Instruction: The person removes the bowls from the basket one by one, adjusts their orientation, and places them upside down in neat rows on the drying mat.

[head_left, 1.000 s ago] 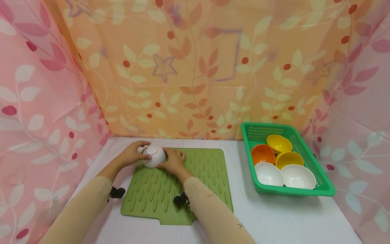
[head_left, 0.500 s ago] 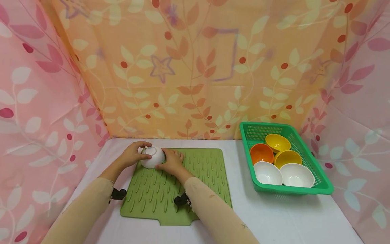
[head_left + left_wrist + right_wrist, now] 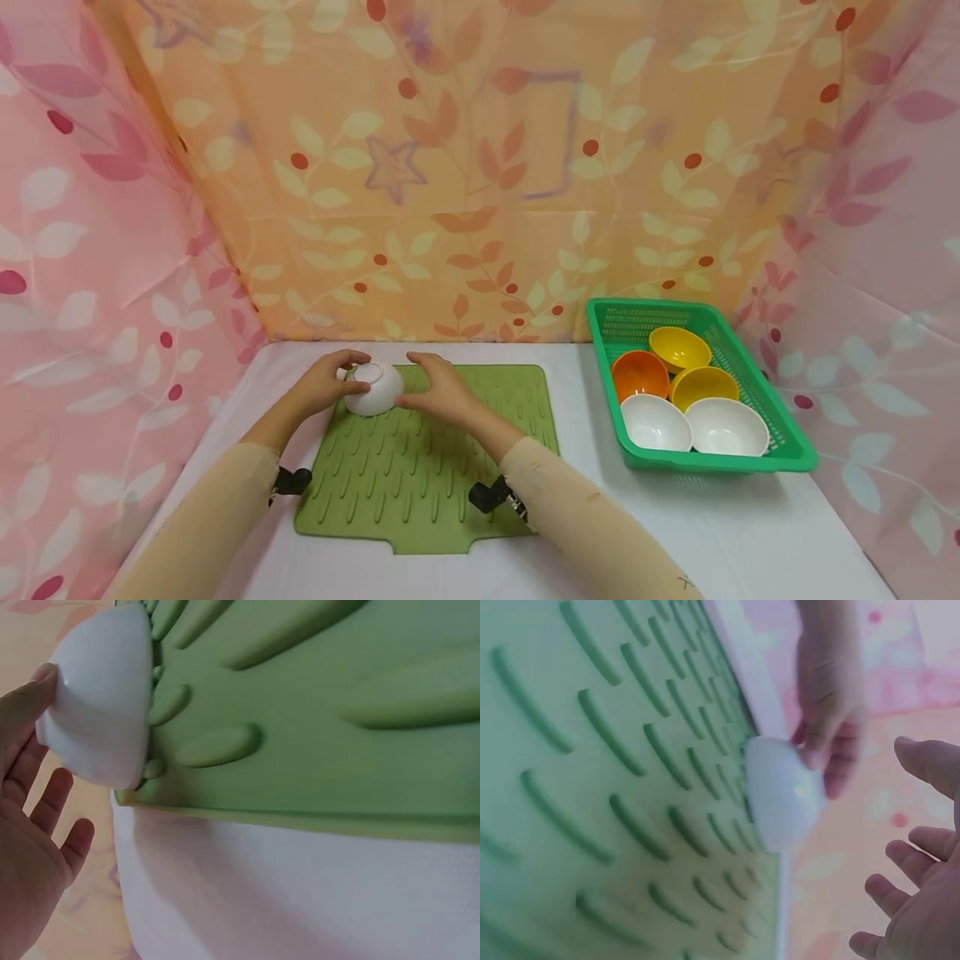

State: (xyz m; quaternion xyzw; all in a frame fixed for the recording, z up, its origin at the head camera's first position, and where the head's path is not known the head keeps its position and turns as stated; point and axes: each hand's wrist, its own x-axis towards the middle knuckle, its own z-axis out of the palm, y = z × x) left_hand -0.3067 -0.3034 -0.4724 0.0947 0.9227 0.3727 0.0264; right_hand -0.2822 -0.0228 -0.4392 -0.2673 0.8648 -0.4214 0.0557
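A white bowl lies upside down on the far left corner of a green ridged mat. My left hand holds the bowl from its left side, thumb and fingers at the foot ring. In the left wrist view, the thumb presses on the bowl while the lower fingers hang loose. My right hand is spread just right of the bowl, holding nothing. The right wrist view shows a gap between this hand and the bowl.
To the right stands a green basket on the white-covered table. Inside are an orange bowl, two yellow bowls and two white bowls. Floral cloth walls enclose the back and sides.
My right hand has let go of the white bowl and moved slightly right, its fingers spreading. My left hand has stayed on the bowl, which still lies upside down on the mat.
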